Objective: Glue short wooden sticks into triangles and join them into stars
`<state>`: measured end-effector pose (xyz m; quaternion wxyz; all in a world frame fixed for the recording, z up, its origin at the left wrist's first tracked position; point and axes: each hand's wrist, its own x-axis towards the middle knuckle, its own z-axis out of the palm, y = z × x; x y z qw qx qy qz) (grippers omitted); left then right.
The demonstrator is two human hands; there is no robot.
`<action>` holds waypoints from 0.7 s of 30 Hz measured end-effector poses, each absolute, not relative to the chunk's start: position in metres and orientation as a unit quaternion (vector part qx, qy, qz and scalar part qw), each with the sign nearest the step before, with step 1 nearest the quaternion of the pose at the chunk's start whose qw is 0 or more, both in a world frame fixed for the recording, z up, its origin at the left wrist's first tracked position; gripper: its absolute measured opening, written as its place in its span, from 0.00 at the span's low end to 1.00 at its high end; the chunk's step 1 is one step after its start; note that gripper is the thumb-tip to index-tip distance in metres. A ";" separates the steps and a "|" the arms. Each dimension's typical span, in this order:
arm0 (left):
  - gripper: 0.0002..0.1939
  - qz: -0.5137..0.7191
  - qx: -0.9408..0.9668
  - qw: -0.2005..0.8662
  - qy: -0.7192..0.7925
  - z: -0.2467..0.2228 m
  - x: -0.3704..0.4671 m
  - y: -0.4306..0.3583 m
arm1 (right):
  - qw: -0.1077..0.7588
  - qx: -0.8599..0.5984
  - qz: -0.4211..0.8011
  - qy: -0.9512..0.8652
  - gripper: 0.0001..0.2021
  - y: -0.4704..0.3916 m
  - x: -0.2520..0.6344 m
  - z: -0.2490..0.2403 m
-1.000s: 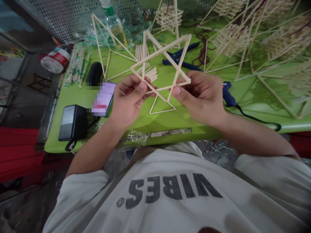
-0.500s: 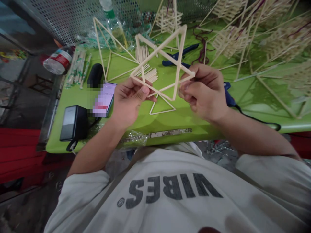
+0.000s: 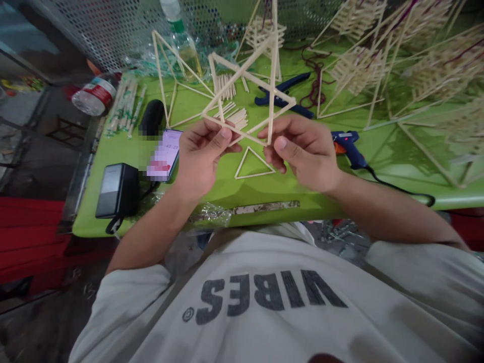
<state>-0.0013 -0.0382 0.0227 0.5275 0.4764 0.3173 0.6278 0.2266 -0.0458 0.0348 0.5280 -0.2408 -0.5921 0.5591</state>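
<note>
A five-pointed star frame of pale wooden sticks [image 3: 249, 132] is held up above the green table. My left hand [image 3: 202, 154] pinches its lower left part between thumb and fingers. Around the star's lower right point is my right hand [image 3: 302, 151], its fingertips behind the sticks and its thumb beside the point. Below the star, a small stick triangle [image 3: 255, 176] lies flat on the table. Behind it are short loose sticks [image 3: 236, 118] and blue-handled pliers [image 3: 283, 96]. A blue glue gun [image 3: 351, 146] with a small red light lies right of my right hand.
A phone [image 3: 166, 156], a black power bank [image 3: 117, 191] and a dark cylinder [image 3: 154, 115] stand at left. Wrapped chopsticks [image 3: 123, 106] and bottles are farther back. Stick frames with stacked lattices [image 3: 359, 68] crowd the right side. A cable trails from the glue gun.
My right hand has moved from the star's right point down and left to its lower right point. The star has tilted slightly, and more of the glue gun shows.
</note>
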 end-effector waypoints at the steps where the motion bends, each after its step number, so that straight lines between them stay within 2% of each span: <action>1: 0.23 0.624 0.478 0.528 0.320 0.023 -0.001 -0.038 | 0.523 -0.236 0.560 -0.598 0.22 -0.046 0.227 0.034; 5: 0.22 0.607 0.479 0.550 0.314 0.023 -0.003 -0.039 | 0.527 -0.214 0.569 -0.594 0.23 -0.042 0.226 0.027; 14: 0.28 0.493 0.494 0.645 0.311 0.022 -0.004 -0.041 | 0.497 -0.114 0.629 -0.587 0.25 -0.029 0.224 0.011; 17: 0.26 0.499 0.485 0.648 0.308 0.022 -0.004 -0.041 | 0.492 -0.088 0.635 -0.589 0.24 -0.028 0.222 0.010; 21: 0.25 0.537 0.463 0.641 0.296 0.023 -0.004 -0.039 | 0.498 -0.132 0.637 -0.573 0.26 -0.030 0.221 0.011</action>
